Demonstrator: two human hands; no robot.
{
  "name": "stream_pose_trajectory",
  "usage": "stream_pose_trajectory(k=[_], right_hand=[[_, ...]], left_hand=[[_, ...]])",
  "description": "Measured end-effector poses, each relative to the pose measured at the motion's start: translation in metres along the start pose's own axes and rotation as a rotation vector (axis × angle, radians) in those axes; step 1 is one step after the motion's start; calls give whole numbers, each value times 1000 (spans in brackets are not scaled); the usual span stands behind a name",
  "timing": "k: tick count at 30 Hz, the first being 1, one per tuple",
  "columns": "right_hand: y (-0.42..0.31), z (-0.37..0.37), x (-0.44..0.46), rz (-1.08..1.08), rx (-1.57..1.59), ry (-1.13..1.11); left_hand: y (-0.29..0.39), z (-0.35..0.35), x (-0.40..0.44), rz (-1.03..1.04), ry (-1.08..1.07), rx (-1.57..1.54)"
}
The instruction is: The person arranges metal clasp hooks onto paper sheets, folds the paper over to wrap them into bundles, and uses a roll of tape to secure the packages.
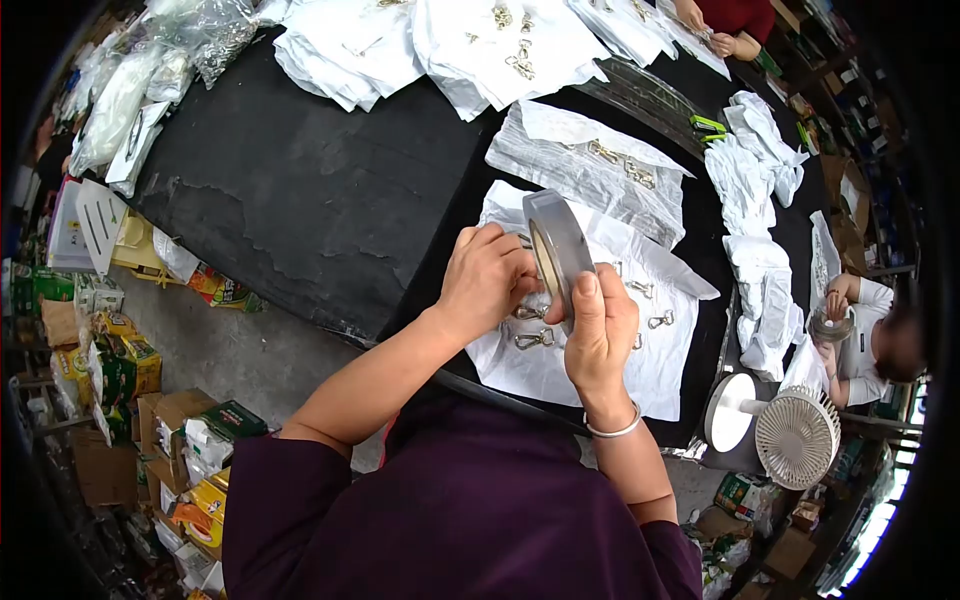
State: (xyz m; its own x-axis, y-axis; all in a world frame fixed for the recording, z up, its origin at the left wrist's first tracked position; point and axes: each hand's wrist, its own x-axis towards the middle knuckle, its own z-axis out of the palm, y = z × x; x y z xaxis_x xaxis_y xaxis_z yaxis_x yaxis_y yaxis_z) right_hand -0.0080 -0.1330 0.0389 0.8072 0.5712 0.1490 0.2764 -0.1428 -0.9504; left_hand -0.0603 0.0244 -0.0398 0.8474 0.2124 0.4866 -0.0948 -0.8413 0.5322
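My right hand (pixel 603 335), with a bangle on its wrist, grips a roll of grey tape (pixel 567 250) held upright over a white sheet (pixel 655 375). My left hand (pixel 484 278) is just left of the roll with its fingers curled together; what they pinch is hidden. On the sheet below both hands lie several metal clasps, among them one clasp (pixel 534 340) near my left hand and another (pixel 661 320) to the right. Parts of others are covered by my hands and the roll.
Behind the sheet lies a wrapping (pixel 590 170) with metal clasps. A small white fan (pixel 797 440) stands at the right edge, near wrapped white bundles (pixel 765 300). Two other people are at the right: one seated person (pixel 862 335) and one person's hands (pixel 722 43) at the top.
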Motion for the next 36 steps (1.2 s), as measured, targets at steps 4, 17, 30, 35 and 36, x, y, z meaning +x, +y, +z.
stream_pose_trajectory(k=[4, 17, 30, 35, 36], right_hand=[[-13, -9, 7, 38, 210, 61], [-5, 5, 42, -24, 180, 112], [-12, -35, 11, -32, 342, 261], [-15, -41, -22, -93, 356, 206], [-16, -37, -27, -94, 355, 206]], left_hand=[[7, -22, 12, -230, -57, -289], [-21, 1, 15, -45, 127, 94], [30, -29, -26, -61, 58, -51], [39, -22, -31, -115, -14, 70], [39, -20, -32, -115, -13, 69]])
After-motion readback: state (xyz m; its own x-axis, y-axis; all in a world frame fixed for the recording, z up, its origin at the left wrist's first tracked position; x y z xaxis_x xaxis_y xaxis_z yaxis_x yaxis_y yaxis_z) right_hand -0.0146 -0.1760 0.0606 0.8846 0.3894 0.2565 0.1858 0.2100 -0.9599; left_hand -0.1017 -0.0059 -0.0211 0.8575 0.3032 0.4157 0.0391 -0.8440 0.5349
